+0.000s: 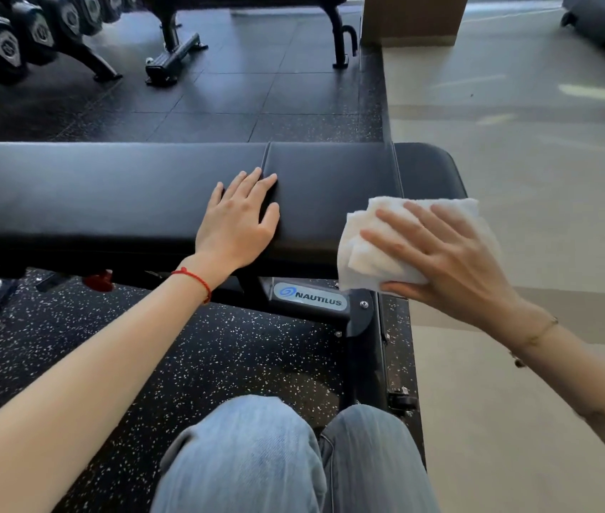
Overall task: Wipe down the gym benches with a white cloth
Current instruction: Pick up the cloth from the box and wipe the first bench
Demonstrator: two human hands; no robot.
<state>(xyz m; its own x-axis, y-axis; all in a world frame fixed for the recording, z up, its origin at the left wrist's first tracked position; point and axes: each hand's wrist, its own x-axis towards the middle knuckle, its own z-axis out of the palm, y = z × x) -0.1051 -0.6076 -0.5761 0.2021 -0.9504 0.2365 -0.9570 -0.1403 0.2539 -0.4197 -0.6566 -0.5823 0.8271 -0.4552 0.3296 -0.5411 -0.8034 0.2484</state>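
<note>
The white cloth (375, 249) is lying folded in several layers against the near right corner of the bench's padded surface (108, 194), draping over the rounded front edge. It is looking soft, light and limp — something that will bunch or slip unless a flat palm is spreading pressure across it, so the best hold is probably broad contact over the folded middle with the thumb tucking under the lower edge. The right hand (452, 257) is doing just that: fingers splayed and fairly straight over the cloth's outer face, thumb underneath at the bottom fold, wrist angling in from the right. The left hand (238, 216) is resting flat and open on the black vinyl near the seam between the two pads, fingers lightly spread, forearm reaching in from the lower left — seemingly bracing. The upholstery is looking smooth and slightly glossy, so the cloth should be gliding easily. Beyond the bench, a dumbbell rack (8, 42) and a second bench (249, 27) are standing on the dark rubber floor.
</note>
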